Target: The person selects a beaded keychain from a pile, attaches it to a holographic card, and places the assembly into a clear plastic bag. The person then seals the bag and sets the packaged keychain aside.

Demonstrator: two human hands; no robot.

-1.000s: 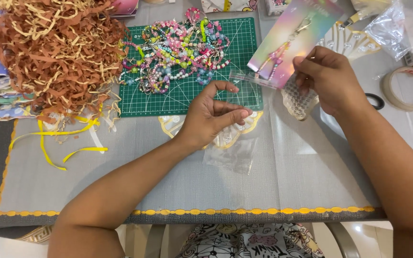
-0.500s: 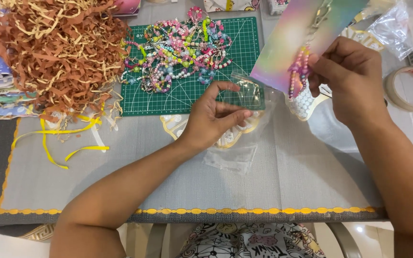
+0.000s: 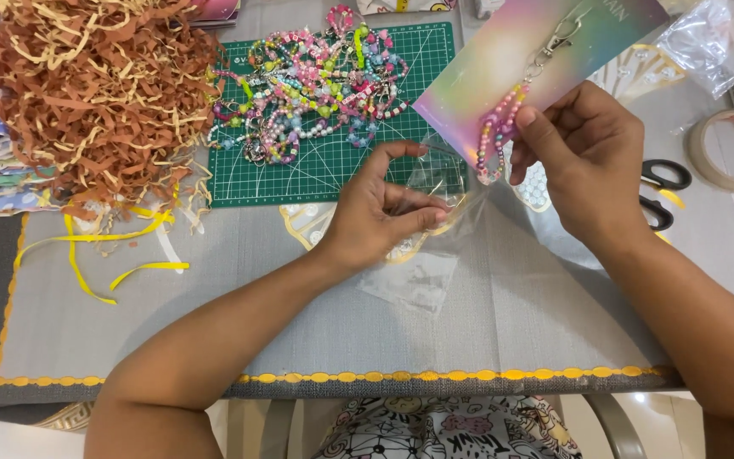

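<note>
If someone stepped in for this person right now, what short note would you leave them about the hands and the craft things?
Left hand: pinching the mouth of a clear plastic sleeve at the edge of the green cutting mat.
Right hand: holding a pastel rainbow backing card with a pink beaded charm strap clipped to it, its lower end at the sleeve's mouth.
Done: charm is on the card.
Left: card is not yet inside the sleeve. A heap of colourful beaded straps lies on the mat.
Nearby: brown paper shred pile, black-handled scissors, roll of clear tape.
</note>
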